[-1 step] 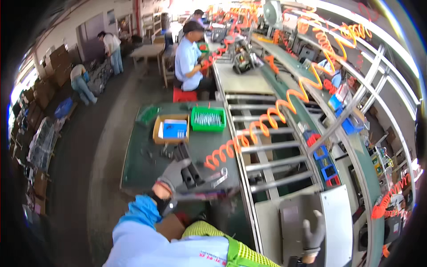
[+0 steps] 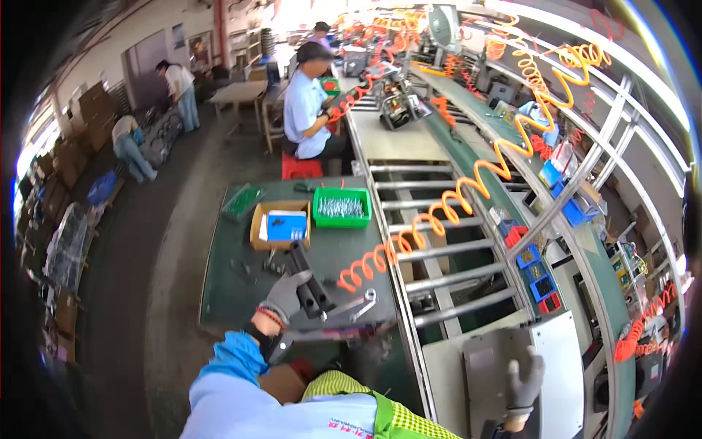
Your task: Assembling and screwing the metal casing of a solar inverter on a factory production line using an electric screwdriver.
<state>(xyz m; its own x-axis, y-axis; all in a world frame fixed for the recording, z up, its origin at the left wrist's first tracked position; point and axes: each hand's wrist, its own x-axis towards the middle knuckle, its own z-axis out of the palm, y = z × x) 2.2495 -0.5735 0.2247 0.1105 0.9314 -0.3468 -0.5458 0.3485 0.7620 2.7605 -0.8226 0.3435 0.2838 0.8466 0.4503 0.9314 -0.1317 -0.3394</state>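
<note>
My left hand, in a grey glove, is closed on a black double-tube part above the green table. Beside that part, near the table's right edge, lie a metal wrench and another slim metal tool. At the lower right my right hand, also gloved in grey, has its fingers apart and holds nothing. It is over a metal box with a grey face and a white panel. Whether it touches the panel, I cannot tell.
A green bin of small metal parts stands beside a cardboard box holding a blue-and-white packet. An orange coiled hose hangs across the roller conveyor. Small blue and red bins line the far rail. A seated co-worker works farther along.
The view has shifted slightly, so the table and bins appear a little lower. My left hand still grips the black part, and my right hand stays open over the box.
</note>
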